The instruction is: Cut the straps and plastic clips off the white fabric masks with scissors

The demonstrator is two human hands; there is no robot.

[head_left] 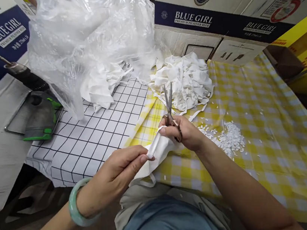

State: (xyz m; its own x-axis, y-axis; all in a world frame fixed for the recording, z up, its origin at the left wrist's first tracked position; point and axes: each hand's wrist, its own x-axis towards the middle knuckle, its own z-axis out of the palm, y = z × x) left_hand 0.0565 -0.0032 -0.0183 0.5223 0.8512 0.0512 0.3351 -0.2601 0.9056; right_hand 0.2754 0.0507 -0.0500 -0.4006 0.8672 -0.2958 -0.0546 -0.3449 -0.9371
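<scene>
Nearest the body: a pale green bangle (77,210) is worn on the left wrist. The left hand (118,170) is closed in a pinch on one end of a white fabric piece (158,150), held just above the near table edge, between the two hands.

The piece: plain white, soft, folded into a narrow creased band. A thin white strip is seen hanging below it. Its far end is touched by the right hand's fingertips.

The right hand (185,133) is clenched through the handles of the scissors (170,105). The blades are pointed up and away, only slightly parted, and clear of the fabric.

Just right of that hand, small white snippets (230,139) are scattered on the yellow checked cover (271,133). To the left, a white cloth with a black grid (88,138) is spread.

Beyond the scissors, a loose heap of white pieces (185,78) is piled on the table.

Containers: a clear plastic bag (83,37) is slumped behind the grid cloth. More white fabric is held inside and spills from its mouth. A green and grey power drill (39,115) is lain at far left. Closed cartons marked BLUE GIRL (213,12) are stacked at the back. Their contents cannot be told.
</scene>
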